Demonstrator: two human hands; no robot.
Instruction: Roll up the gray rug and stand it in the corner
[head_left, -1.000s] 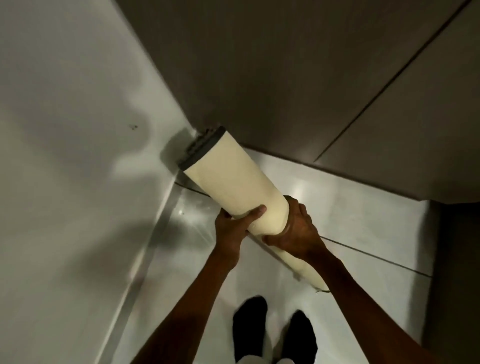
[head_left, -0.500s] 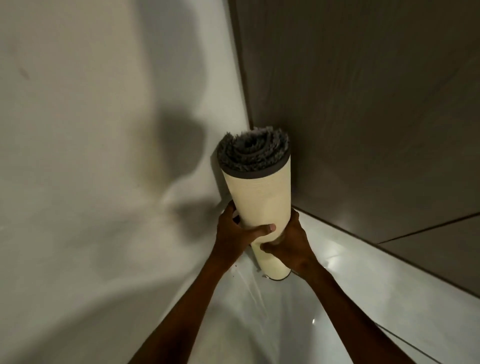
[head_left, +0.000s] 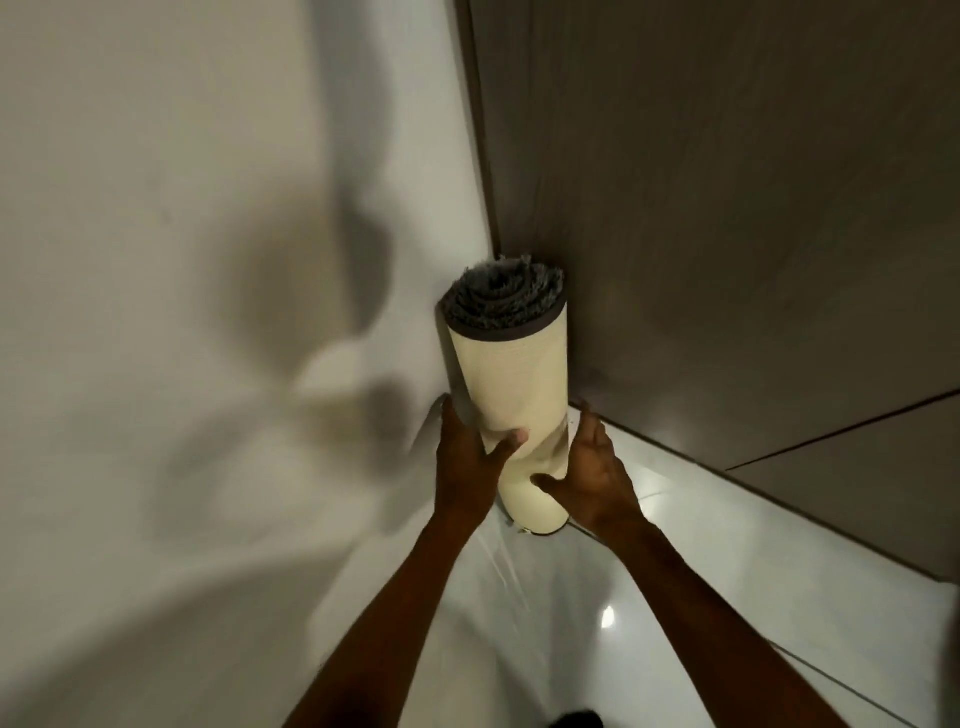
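The gray rug (head_left: 511, 379) is rolled into a tight tube, cream backing outside and gray pile showing at its top end. It stands upright on the floor, tucked into the corner where the white wall meets the dark panel. My left hand (head_left: 465, 467) wraps the lower part of the roll from the left, thumb across its front. My right hand (head_left: 597, 478) is at the roll's right side with fingers spread and lifted off it; only the thumb lies near the bottom of the tube.
A white wall (head_left: 208, 312) with my shadow runs along the left. A dark wood panel (head_left: 727, 208) closes the right side of the corner. Glossy white floor tiles (head_left: 675, 597) stretch toward me, and a dark foot (head_left: 576, 719) shows at the bottom edge.
The roll went from tilted to upright in the corner. Since half a second ago my right hand has loosened and spread its fingers; my left hand keeps its hold.
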